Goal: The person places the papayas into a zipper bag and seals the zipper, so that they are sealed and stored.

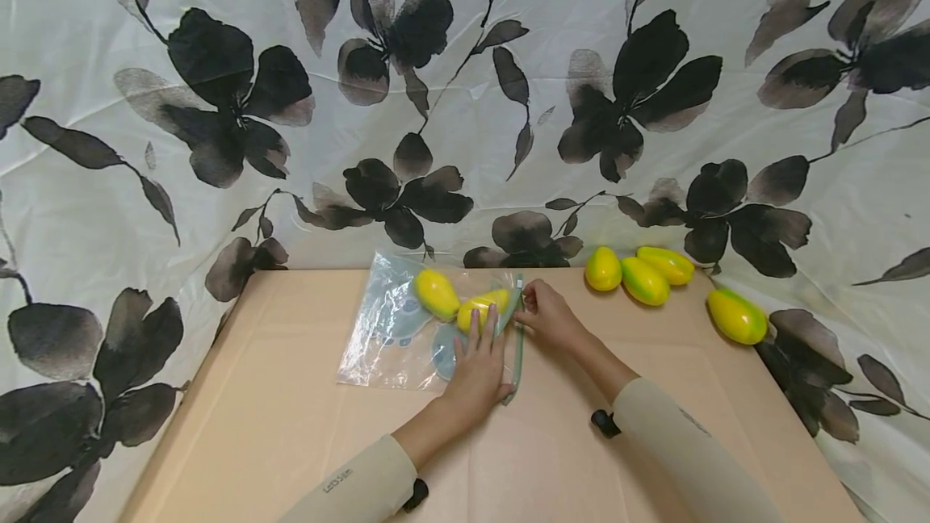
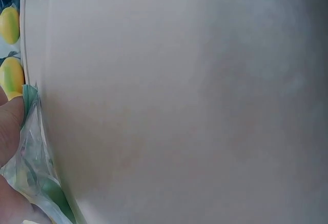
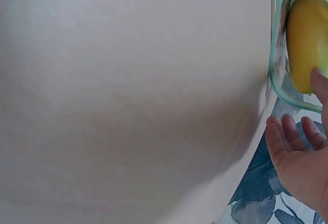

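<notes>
A clear plastic zip bag [image 1: 363, 357] with blue printing lies on the board, its green-edged mouth facing right. Inside it are two yellow mangoes, one mango [image 1: 436, 294] further in and another mango [image 1: 479, 309] close to the mouth. My left hand [image 1: 474, 370] rests on the bag with fingers straight and spread over the nearer mango, its thumb by the green strip. At the upper end of that strip, my right hand [image 1: 555, 317] pinches the bag's edge with curled fingers. In the right wrist view, the thumb overlaps a mango [image 3: 305, 39] and the fingers sit below the green rim.
Three more yellow-green mangoes [image 1: 645, 281] lie grouped at the board's back right. A single mango [image 1: 737, 315] lies at its right edge. The tan board [image 1: 291, 426] is bordered by a white cloth [image 1: 508, 135] with dark flowers, rising behind it.
</notes>
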`<state>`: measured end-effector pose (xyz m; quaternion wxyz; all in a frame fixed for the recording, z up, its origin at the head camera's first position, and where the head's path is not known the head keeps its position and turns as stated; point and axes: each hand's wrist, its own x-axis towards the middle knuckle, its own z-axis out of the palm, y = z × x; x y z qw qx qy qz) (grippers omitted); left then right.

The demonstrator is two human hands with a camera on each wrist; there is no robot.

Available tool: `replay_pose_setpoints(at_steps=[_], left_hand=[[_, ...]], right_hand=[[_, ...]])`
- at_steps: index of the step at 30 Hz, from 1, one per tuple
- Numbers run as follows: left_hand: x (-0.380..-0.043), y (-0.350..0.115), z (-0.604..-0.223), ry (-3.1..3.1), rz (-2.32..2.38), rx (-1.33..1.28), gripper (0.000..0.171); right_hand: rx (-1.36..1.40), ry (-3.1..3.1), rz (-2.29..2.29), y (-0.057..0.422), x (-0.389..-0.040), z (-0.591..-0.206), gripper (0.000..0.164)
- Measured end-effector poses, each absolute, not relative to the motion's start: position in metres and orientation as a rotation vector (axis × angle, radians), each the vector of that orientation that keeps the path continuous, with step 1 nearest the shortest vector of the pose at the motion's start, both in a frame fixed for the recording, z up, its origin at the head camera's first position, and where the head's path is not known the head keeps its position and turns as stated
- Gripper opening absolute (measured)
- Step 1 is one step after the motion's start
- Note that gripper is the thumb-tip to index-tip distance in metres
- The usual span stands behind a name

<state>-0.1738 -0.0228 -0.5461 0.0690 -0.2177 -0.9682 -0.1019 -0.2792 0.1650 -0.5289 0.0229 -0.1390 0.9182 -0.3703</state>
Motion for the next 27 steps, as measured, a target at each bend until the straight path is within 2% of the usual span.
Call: replay_pose_setpoints(at_steps=[6, 13, 27], left_hand=[[-0.174, -0.023, -0.546, -2.933, -0.313, -0.645, 0.115], [-0.174, -0.024, -0.545, -2.927, -0.331, -0.626, 0.113], [-0.174, -0.026, -0.546, -2.916, -0.314, -0.629, 0.111]], right_hand=[[-0.372, 2.811, -1.151, 0.176, -0.271, -0.527, 0.058], [-0.337, 2.789, -1.18, 0.201, -0.258, -0.523, 0.059], [-0.22, 2.899, -1.061, 0.296, -0.235, -0.5, 0.071]])
